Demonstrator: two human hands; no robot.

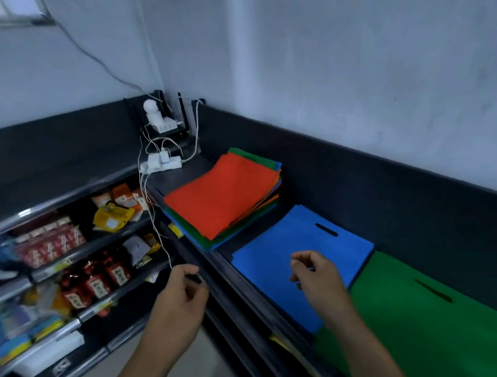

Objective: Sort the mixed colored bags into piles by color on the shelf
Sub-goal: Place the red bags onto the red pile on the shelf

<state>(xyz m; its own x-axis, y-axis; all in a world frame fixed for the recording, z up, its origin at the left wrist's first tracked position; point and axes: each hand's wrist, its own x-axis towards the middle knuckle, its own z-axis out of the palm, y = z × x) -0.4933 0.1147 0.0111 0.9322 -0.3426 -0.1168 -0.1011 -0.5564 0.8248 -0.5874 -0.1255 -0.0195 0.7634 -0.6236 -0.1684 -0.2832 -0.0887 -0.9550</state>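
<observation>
A mixed stack of flat bags [224, 195] lies on the dark shelf top [183, 174], with a red-orange bag uppermost and green, blue and orange edges showing below. To its right lies a blue bag pile [277, 259], and a green bag pile [415, 323] lies at the near right. My left hand [180, 292] hovers by the shelf's front edge, fingers loosely curled, holding nothing. Over the near part of the blue pile floats my right hand [315, 274], fingers also loosely curled and empty.
A power strip with white chargers and cables [162, 162] sits in the corner behind the mixed stack, below a router and a white device [158, 118]. Shelves at the left [72, 249] hold packaged goods. A dark back panel [356, 182] lines the wall.
</observation>
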